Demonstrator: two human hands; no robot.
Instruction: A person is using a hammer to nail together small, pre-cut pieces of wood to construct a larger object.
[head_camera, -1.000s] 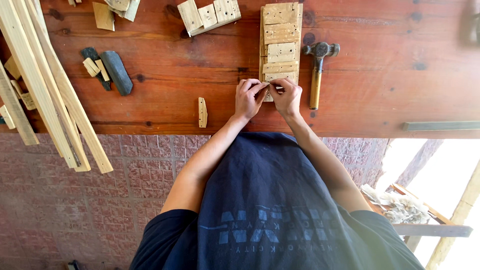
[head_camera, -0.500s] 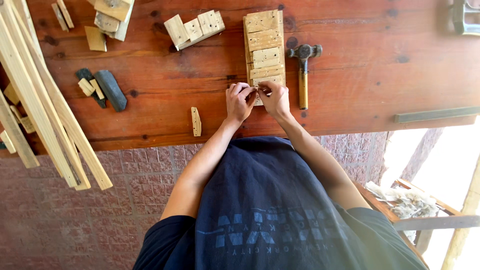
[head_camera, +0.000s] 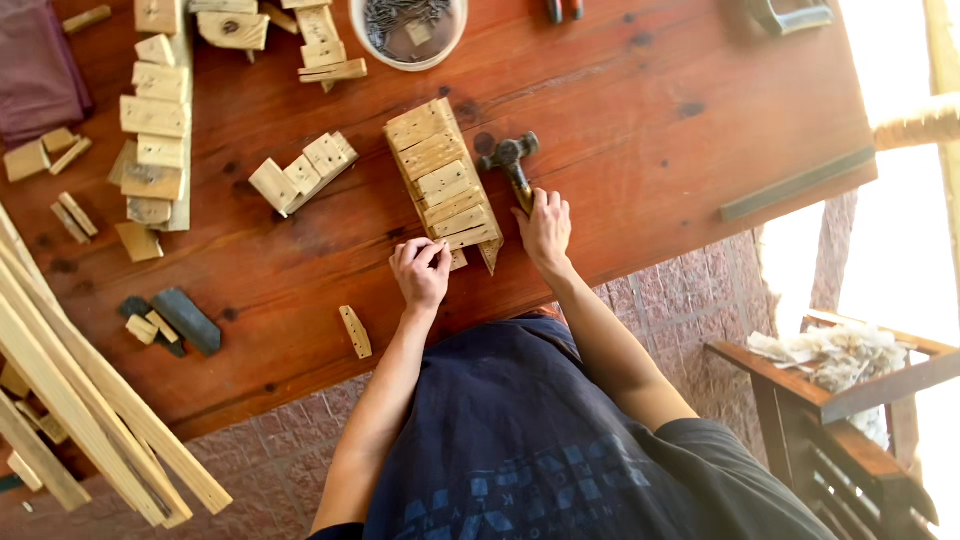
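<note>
Just beyond the left hand (head_camera: 421, 272), pinched shut on something too small to tell, lay the slatted wooden piece (head_camera: 442, 178), while the right hand (head_camera: 544, 230) wrapped the hammer (head_camera: 514, 168) handle, best gripped low for control.

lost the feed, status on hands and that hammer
Right hand gripping hammer handle. Left hand closed at slat panel near end. Nothing blocking.

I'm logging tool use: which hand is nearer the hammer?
Right. The right hand lies on the hammer handle; the left hand is curled at the near end of the wooden block strip, apart from the hammer.
</note>
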